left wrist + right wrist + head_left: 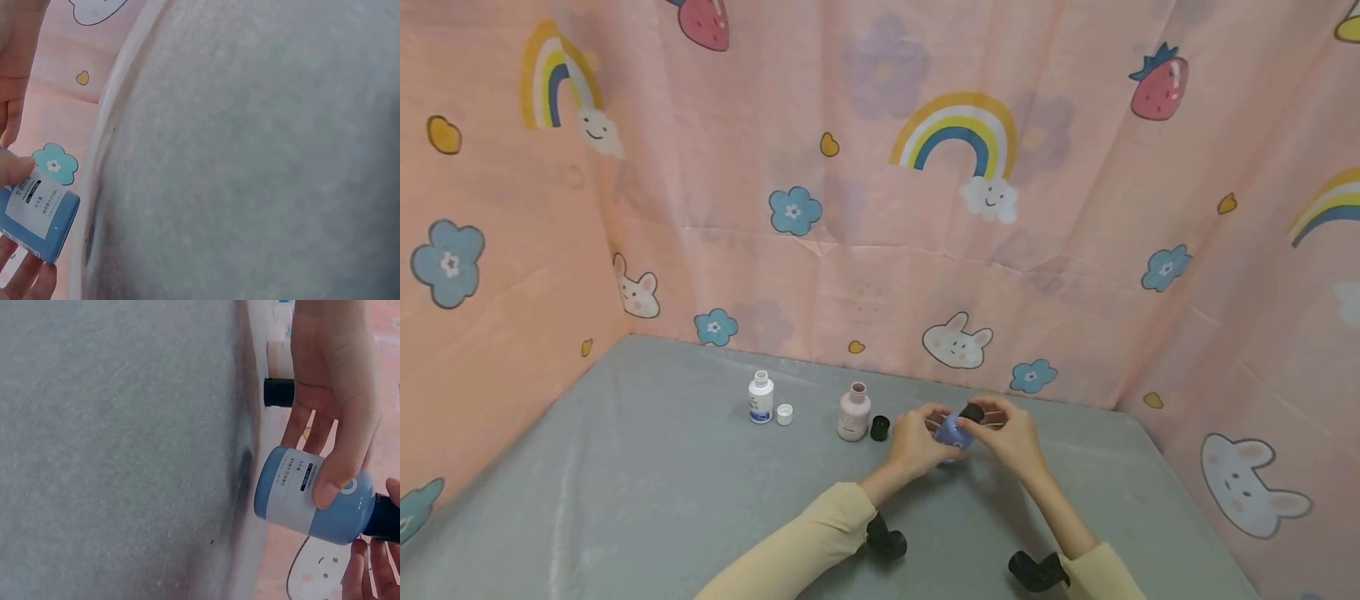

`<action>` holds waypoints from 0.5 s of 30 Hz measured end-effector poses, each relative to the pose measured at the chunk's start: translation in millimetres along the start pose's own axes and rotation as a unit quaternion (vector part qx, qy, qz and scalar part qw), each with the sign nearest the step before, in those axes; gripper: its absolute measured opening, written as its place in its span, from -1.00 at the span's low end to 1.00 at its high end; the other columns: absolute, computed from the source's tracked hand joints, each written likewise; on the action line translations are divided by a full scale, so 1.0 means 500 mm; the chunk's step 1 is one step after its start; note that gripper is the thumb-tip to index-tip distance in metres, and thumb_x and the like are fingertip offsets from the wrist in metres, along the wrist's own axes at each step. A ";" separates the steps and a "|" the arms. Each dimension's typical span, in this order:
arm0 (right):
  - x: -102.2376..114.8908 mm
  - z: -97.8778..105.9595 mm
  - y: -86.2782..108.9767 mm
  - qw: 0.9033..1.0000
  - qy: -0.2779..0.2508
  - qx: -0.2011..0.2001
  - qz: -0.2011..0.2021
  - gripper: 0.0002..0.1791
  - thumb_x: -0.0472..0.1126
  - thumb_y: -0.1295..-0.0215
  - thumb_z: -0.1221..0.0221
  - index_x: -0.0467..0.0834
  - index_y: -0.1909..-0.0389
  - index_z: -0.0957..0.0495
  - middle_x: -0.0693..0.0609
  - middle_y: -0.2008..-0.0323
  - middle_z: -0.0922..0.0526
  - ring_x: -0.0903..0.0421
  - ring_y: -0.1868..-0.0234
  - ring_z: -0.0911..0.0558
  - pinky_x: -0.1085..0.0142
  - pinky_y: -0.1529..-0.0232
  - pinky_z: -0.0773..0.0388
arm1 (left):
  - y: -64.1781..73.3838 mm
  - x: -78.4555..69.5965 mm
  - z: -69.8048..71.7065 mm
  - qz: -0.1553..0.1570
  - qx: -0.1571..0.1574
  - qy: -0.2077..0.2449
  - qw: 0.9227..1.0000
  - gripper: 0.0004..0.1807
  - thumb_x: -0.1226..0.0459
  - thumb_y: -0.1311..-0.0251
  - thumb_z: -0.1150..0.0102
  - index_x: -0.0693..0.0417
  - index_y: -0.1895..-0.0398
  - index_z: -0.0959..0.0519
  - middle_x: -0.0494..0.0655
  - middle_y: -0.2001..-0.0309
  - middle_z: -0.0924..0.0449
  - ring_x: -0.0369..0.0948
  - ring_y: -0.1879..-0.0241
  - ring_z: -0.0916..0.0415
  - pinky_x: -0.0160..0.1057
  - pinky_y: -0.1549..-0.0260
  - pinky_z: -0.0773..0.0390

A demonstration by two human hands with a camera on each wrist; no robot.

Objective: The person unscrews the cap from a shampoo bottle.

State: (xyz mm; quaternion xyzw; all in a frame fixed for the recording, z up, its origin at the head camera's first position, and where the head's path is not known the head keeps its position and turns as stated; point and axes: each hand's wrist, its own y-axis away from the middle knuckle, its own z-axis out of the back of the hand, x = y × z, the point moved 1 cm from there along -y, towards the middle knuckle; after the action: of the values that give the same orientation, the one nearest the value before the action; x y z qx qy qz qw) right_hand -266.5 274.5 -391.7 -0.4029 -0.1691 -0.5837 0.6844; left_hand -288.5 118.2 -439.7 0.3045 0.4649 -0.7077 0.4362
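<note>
A blue bottle [953,432] with a white label [39,203] is held tilted above the grey table. My left hand [917,442] grips its body, thumb on one side and fingers on the other. At the neck is a black cap [384,519], which my right hand [1011,433] pinches between thumb and fingers. Left of my hands stands an uncapped pink bottle [853,414], a black cap [880,428] beside it. Farther left is an uncapped white bottle [761,397] with a blue label band, and a white cap [785,414] lies next to it.
The grey tabletop [647,483] ends against a pink printed curtain [865,275] at the back and sides. Black wrist-worn devices stick out beneath the left sleeve [805,542] and the right sleeve [1103,575].
</note>
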 end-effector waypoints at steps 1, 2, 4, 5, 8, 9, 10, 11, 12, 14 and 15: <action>0.000 0.000 0.000 1.000 -0.002 0.002 -0.002 -0.58 -0.14 -0.08 -0.38 -0.22 0.04 -0.60 -0.21 0.15 -0.67 -0.06 0.21 -0.67 0.33 0.26 -0.58 | 0.000 -0.001 0.001 0.000 -0.002 -0.003 1.000 -0.45 0.24 0.26 -0.58 0.09 0.07 -0.62 -0.02 0.22 -0.72 -0.19 0.25 -0.67 -0.34 0.26 -0.60; 0.000 0.000 0.000 1.000 -0.006 0.003 -0.005 -0.57 -0.13 -0.09 -0.38 -0.23 0.04 -0.60 -0.20 0.14 -0.67 -0.06 0.20 -0.67 0.35 0.25 -0.58 | -0.001 -0.002 0.001 -0.001 -0.004 -0.008 1.000 -0.45 0.24 0.26 -0.58 0.08 0.07 -0.63 -0.02 0.22 -0.73 -0.19 0.24 -0.67 -0.34 0.25 -0.60; 0.000 0.001 -0.001 1.000 -0.012 0.004 -0.013 -0.58 -0.12 -0.10 -0.38 -0.22 0.04 -0.60 -0.17 0.13 -0.67 -0.01 0.17 -0.66 0.41 0.21 -0.57 | -0.002 -0.003 0.002 -0.005 -0.004 -0.017 1.000 -0.44 0.23 0.25 -0.58 0.08 0.06 -0.63 -0.02 0.21 -0.73 -0.19 0.24 -0.68 -0.34 0.25 -0.61; 0.000 0.001 -0.002 1.000 -0.017 0.004 -0.018 -0.58 -0.11 -0.11 -0.37 -0.22 0.03 -0.60 -0.16 0.12 -0.67 0.02 0.16 -0.65 0.43 0.19 -0.56 | -0.002 -0.004 0.002 -0.007 -0.004 -0.022 1.000 -0.45 0.22 0.25 -0.58 0.06 0.06 -0.63 -0.03 0.21 -0.73 -0.20 0.23 -0.68 -0.36 0.25 -0.60; 0.004 0.004 -0.002 0.999 -0.032 0.003 -0.034 -0.57 -0.09 -0.11 -0.37 -0.22 0.03 -0.61 -0.13 0.11 -0.68 0.18 0.16 -0.63 0.50 0.16 -0.53 | -0.002 -0.007 0.005 -0.019 -0.003 -0.027 0.999 -0.45 0.21 0.24 -0.58 0.06 0.06 -0.63 -0.02 0.21 -0.73 -0.20 0.24 -0.68 -0.39 0.28 -0.60; 0.005 0.005 -0.002 0.999 -0.038 0.003 -0.037 -0.57 -0.09 -0.11 -0.37 -0.22 0.03 -0.61 -0.13 0.10 -0.68 0.23 0.18 -0.62 0.51 0.15 -0.52 | -0.001 -0.008 0.006 -0.025 -0.003 -0.025 0.999 -0.45 0.21 0.24 -0.58 0.07 0.06 -0.63 -0.02 0.21 -0.73 -0.20 0.25 -0.68 -0.39 0.29 -0.60; 0.007 0.006 -0.001 0.998 -0.046 0.004 -0.041 -0.56 -0.09 -0.11 -0.37 -0.22 0.03 -0.61 -0.14 0.10 -0.68 0.27 0.19 -0.61 0.51 0.15 -0.52 | -0.001 -0.008 0.008 -0.029 -0.002 -0.026 0.999 -0.45 0.21 0.24 -0.58 0.06 0.06 -0.63 -0.02 0.21 -0.73 -0.21 0.26 -0.68 -0.40 0.30 -0.60; 0.009 0.007 -0.001 0.998 -0.055 0.004 -0.043 -0.56 -0.09 -0.11 -0.38 -0.23 0.03 -0.61 -0.15 0.10 -0.68 0.31 0.20 -0.61 0.52 0.15 -0.52 | -0.001 -0.009 0.010 -0.033 -0.001 -0.027 0.999 -0.45 0.20 0.24 -0.57 0.05 0.06 -0.63 -0.02 0.21 -0.73 -0.21 0.26 -0.68 -0.40 0.30 -0.59; 0.010 0.009 0.000 0.997 -0.063 0.004 -0.045 -0.56 -0.10 -0.11 -0.38 -0.23 0.03 -0.61 -0.15 0.10 -0.68 0.35 0.22 -0.60 0.51 0.16 -0.53 | -0.001 -0.009 0.012 -0.037 0.001 -0.028 0.999 -0.45 0.20 0.24 -0.57 0.05 0.06 -0.63 -0.02 0.21 -0.73 -0.22 0.27 -0.68 -0.41 0.31 -0.59; 0.012 0.011 0.001 0.996 -0.076 0.001 -0.047 -0.59 -0.12 -0.10 -0.39 -0.23 0.05 -0.62 -0.16 0.12 -0.68 0.39 0.25 -0.59 0.50 0.18 -0.54 | -0.002 -0.010 0.016 -0.047 0.007 -0.031 0.998 -0.45 0.20 0.22 -0.57 0.05 0.05 -0.63 -0.03 0.20 -0.73 -0.23 0.27 -0.68 -0.41 0.31 -0.59; 0.012 0.012 0.001 0.996 -0.079 -0.001 -0.047 -0.59 -0.13 -0.09 -0.39 -0.23 0.06 -0.63 -0.16 0.14 -0.68 0.40 0.27 -0.59 0.49 0.19 -0.55 | -0.003 -0.010 0.018 -0.052 0.010 -0.034 0.998 -0.45 0.19 0.22 -0.56 0.05 0.05 -0.63 -0.03 0.20 -0.73 -0.23 0.27 -0.68 -0.41 0.31 -0.59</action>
State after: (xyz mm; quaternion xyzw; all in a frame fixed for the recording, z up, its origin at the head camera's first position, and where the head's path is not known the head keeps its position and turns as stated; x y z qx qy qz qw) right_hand -263.2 275.1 -383.7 -0.4396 -0.2407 -0.5817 0.6407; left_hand -287.7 111.8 -431.3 0.2604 0.4582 -0.7437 0.4112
